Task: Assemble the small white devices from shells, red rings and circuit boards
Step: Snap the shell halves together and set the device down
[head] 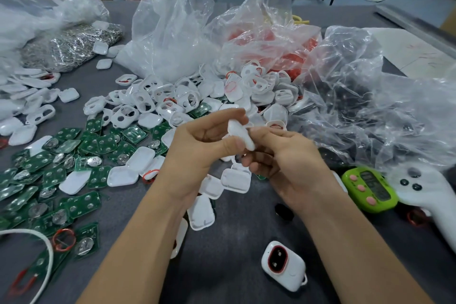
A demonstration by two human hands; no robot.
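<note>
both hands meet above the grey table [234,266]; the left hand [197,153] and right hand [288,168] pinch one small white plastic shell [240,134] between fingertips; green circuit boards [61,180] lie scattered left; a finished white device with red ring [283,264] rests near the right forearm.

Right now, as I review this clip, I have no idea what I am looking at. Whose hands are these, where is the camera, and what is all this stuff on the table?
One picture, from a camera worn on a person's head, looking down at their bare hands. The left hand and right hand together pinch one small white plastic shell. On the grey table lie a heap of white shells, green circuit boards, a clear bag of red rings, and one finished white device with a red ring. At right sit a green timer and a white handheld controller.
</note>
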